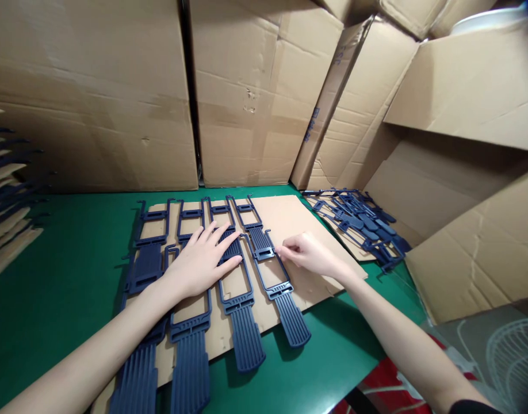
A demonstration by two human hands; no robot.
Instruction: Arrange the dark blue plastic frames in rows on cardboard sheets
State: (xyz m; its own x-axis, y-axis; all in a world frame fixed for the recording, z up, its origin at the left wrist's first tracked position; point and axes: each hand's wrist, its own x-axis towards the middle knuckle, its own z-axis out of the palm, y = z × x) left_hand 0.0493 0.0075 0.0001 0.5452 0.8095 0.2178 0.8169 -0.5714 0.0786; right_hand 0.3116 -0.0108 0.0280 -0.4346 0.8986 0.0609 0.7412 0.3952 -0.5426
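Note:
Dark blue plastic frame parts with ribbed paddle ends lie in overlapping rows on a cardboard sheet (333, 270). My left hand (203, 259) rests flat over the middle of the rows, its fingers spread. At the right end of the near row, my right hand (307, 253) has its fingers closed at the side of a blue plastic frame part (281, 282), seeming to pinch its edge. That part's ribbed end (293, 322) sticks out past the sheet's near edge. Another frame part (242, 310) lies just left of it.
A pile of similar blue parts (363, 224) lies on cardboard at the back right. Stacked cardboard layers with blue parts (9, 213) stand at the left. Large cartons (264, 103) line the back of the green table (65, 247). A white fan (514, 362) is at lower right.

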